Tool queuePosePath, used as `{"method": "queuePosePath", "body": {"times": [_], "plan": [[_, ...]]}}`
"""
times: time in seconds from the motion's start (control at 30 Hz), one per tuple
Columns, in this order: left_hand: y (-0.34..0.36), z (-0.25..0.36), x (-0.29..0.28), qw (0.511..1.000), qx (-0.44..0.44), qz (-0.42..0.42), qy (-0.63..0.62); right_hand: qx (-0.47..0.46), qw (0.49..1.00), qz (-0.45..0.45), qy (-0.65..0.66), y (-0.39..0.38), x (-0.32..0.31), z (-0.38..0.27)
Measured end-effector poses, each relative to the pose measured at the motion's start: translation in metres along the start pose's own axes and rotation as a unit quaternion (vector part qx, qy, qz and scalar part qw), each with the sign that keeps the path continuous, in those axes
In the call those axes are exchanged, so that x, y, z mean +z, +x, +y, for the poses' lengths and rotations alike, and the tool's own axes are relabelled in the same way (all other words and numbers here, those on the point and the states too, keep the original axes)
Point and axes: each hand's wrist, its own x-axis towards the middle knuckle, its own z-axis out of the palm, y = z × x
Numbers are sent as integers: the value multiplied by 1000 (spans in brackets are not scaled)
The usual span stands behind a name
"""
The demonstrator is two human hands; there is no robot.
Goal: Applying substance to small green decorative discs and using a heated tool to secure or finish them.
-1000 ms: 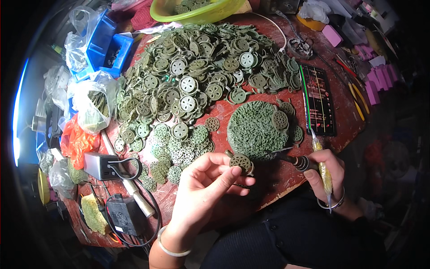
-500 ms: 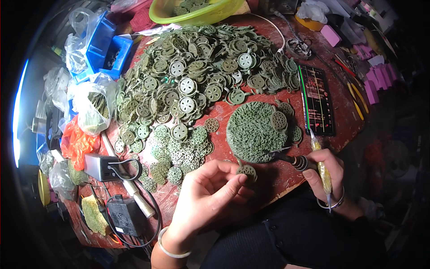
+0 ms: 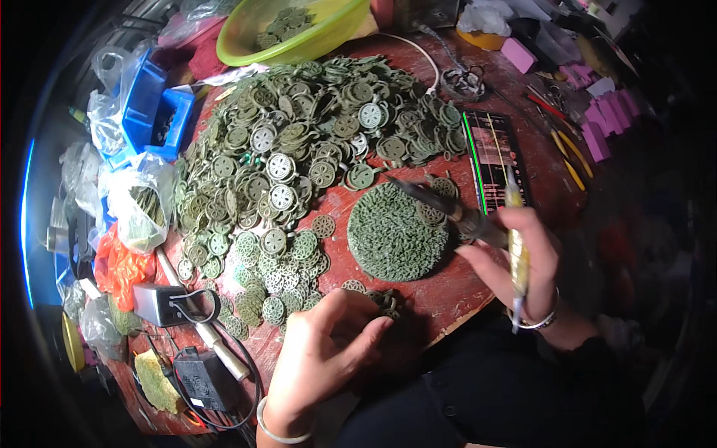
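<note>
My left hand (image 3: 321, 351) is closed near the table's front edge, its fingertips on a small round openwork green piece (image 3: 385, 302) that they partly hide. My right hand (image 3: 532, 261) grips a dark pen-shaped tool like a soldering iron (image 3: 470, 222), its tip pointing left over the far edge of a round, rough green pad (image 3: 392, 239). A thin tool with a yellow wrapped handle (image 3: 517, 254) also sits between the fingers of that hand. On the pad's right side lies a round openwork piece (image 3: 431, 212), partly behind the tool.
A large heap of green round pieces (image 3: 280, 142) covers the middle of the red table (image 3: 441, 299). Behind it stands a yellow-green basin (image 3: 299, 51). A phone (image 3: 497, 149) lies at right, near pliers (image 3: 571, 160). Blue bins (image 3: 172, 119), plastic bags and a black adapter (image 3: 202, 377) line the left.
The whole view has shifted a little. My right hand has raised the dark tool from the pad's near edge to its far edge. My left hand has lowered with its piece toward the table.
</note>
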Motion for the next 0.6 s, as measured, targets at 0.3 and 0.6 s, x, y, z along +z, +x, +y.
{"method": "queuePosePath", "body": {"times": [0.3,0.6], "plan": [[2,-9,0,994,57,92,12,-78,996,-22,-25,31,21,-4],[3,-2,-2,972,-24,26,-232,-73,997,-30,-10,28,24,-22]]}}
